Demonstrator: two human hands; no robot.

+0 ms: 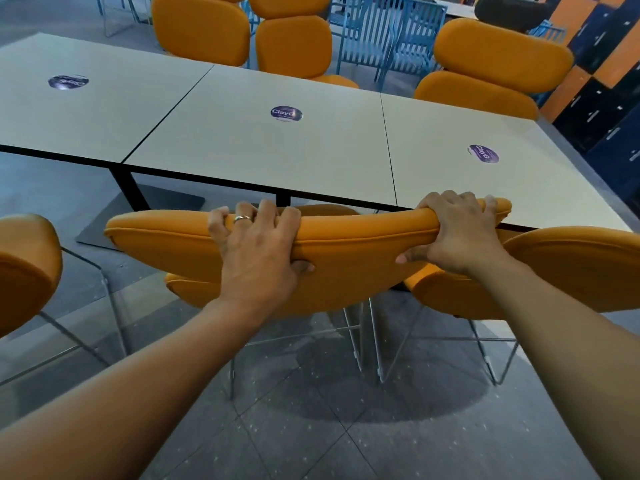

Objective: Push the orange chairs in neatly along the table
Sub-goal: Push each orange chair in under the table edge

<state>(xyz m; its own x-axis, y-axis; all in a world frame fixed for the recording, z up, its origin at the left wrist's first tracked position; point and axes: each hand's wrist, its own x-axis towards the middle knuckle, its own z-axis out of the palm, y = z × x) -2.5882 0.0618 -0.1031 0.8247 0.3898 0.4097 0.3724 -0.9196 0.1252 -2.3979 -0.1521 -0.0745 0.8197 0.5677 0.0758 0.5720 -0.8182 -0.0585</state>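
- Clamping both grips on the top edge of the middle orange chair [353, 247]: left grip [258, 244] and right grip [457, 233], fingers curled over the far side, thumbs on the near face.
- Spaced wide along the backrest, likely to push straight and stop any yaw.
- Sitting at the near edge of the bench [259, 150], seat partly under; backrest at the edge, contact unclear.
- Counting near side: three orange chairs. Left chair [27, 265] looks well out, right chair [571, 265] close in.
- Counting far side: three far-side chairs [294, 43], orange.
- Counting bench: three butted panels, three round stickers [286, 113], one per panel.
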